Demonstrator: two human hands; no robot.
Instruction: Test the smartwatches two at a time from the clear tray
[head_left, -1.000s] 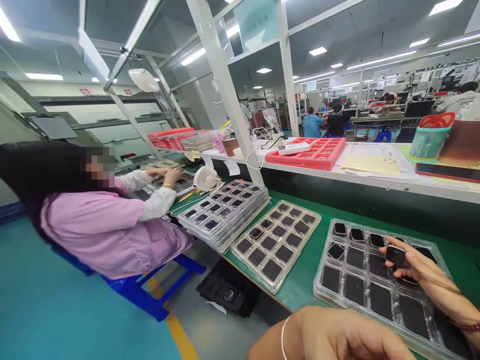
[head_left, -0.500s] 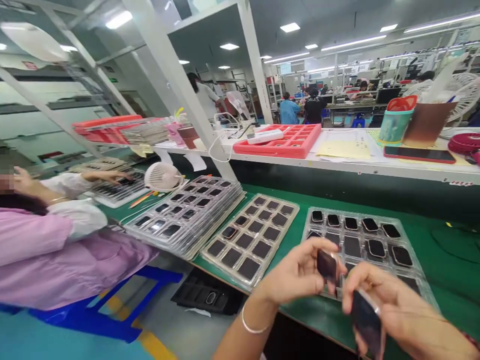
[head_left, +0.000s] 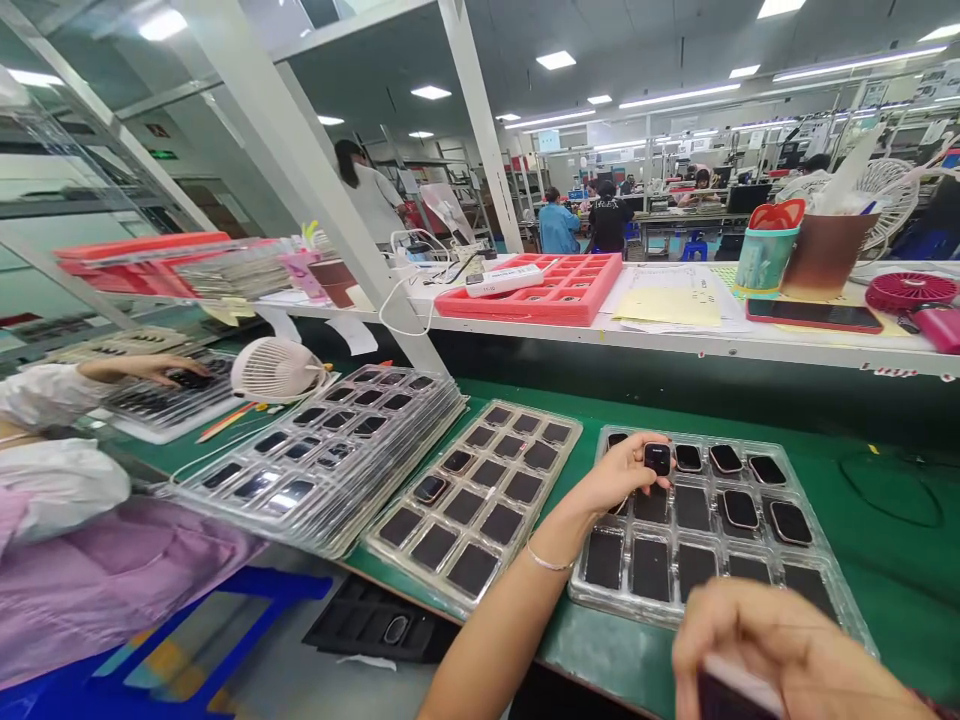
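A small dark square module (head_left: 658, 458) is being pinched at the fingertips of the left hand (head_left: 619, 472), and it is being held just above the top row of a clear compartment tray (head_left: 846, 600) lying on the green tabletop (head_left: 900, 560). From the left grip, the empty dark pockets of that tray are lying toward five and six o'clock, while pockets already filled with modules are being seen toward three o'clock, just beside the held piece. The module is roughly square, so no long axis can be told. The right hand (head_left: 780, 655) is being kept low at the near edge of the view, blurred; a dark, pale-edged piece (head_left: 739, 692) is being gripped there, though its kind cannot be told. The left hand is nearer the tray's far rows. A second tray (head_left: 420, 560) is lying at nine o'clock from the left grip, near but apart.
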